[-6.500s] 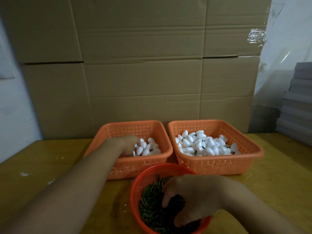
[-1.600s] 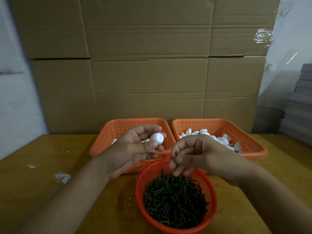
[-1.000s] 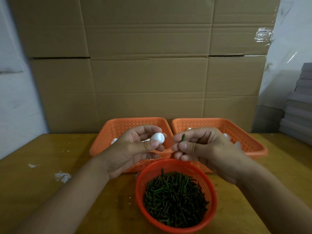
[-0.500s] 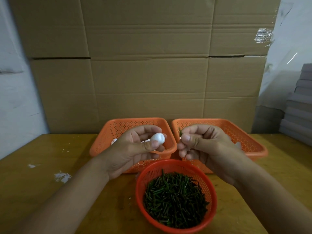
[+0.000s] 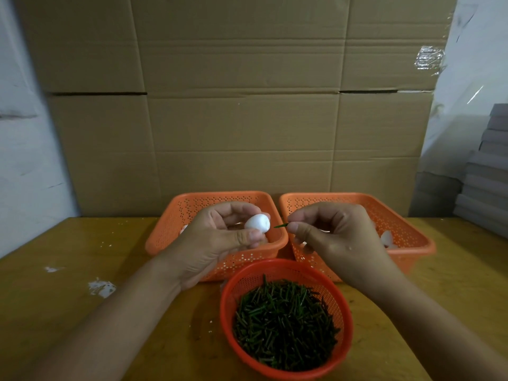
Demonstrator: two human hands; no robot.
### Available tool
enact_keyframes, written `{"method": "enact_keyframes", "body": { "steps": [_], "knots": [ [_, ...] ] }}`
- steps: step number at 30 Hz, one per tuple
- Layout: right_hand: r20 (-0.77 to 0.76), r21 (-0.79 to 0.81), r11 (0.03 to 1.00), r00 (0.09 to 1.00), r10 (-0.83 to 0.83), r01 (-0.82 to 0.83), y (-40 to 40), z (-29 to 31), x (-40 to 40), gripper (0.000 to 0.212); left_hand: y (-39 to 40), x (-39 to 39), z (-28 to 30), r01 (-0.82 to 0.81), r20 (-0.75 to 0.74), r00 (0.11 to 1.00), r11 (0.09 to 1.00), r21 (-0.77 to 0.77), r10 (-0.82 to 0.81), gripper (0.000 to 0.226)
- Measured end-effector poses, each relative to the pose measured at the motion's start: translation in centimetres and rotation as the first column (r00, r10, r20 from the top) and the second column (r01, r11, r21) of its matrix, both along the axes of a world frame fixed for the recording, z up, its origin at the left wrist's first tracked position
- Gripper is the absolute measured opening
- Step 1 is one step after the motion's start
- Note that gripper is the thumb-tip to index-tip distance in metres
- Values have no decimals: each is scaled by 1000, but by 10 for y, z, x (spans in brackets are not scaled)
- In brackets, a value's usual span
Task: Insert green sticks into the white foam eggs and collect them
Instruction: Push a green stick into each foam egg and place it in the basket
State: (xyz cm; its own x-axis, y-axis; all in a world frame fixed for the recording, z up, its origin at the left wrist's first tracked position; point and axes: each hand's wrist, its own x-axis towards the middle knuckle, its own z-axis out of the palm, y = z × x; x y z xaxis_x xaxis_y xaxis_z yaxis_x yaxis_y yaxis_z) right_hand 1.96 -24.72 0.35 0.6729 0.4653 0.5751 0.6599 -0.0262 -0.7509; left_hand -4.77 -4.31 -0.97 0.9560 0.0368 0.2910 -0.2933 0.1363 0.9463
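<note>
Presently the left hand [image 5: 220, 237] holds one white foam egg [image 5: 257, 223] between thumb and curled fingers, above the near rim of the left orange basket [image 5: 192, 207]. The egg's right end is bare and faces the other hand. The right hand [image 5: 338, 237] pinches a single green stick [image 5: 281, 225] between thumb and forefinger; its free tip points left at the egg and stands just short of it, not yet touching.

Assessment of handling: the egg appears very light and soft-skinned. A hard squeeze would likely dent it, and a smooth round body may roll in the grip. Holding it around the middle, as now, leaves the end free for entry and seems sound. The stick looks thin and stiff enough to pierce foam, yet liable to bend or skid if pushed off-axis. A pinch close to the working tip, with only a short length exposed, is judged the safer hold.

Outward from the hands: the right orange basket [image 5: 406, 215] lies beside the left one, with a few white eggs [image 5: 387, 237] visible past the right hand. Contents of the left basket are largely hidden by the left hand. Nearest the viewer, a round red basket [image 5: 343, 298] holds a heap of loose green sticks [image 5: 283, 325]. All three rest on a yellow wooden table [image 5: 68, 312] marked with white flecks. Stacked cardboard boxes [image 5: 242, 119] stand at the far side.
</note>
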Motion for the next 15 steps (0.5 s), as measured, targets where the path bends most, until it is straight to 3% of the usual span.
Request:
{"method": "enact_keyframes", "body": {
  "steps": [4, 15],
  "knots": [
    [93, -23, 998, 994, -61, 64, 1, -2, 0, 23, -2, 0, 0, -32, 39, 999, 997, 67, 29, 30],
    [24, 57, 998, 999, -26, 25, 1, -2, -2, 17, -3, 0, -3, -37, 41, 999, 986, 161, 30, 31]
  ]
}}
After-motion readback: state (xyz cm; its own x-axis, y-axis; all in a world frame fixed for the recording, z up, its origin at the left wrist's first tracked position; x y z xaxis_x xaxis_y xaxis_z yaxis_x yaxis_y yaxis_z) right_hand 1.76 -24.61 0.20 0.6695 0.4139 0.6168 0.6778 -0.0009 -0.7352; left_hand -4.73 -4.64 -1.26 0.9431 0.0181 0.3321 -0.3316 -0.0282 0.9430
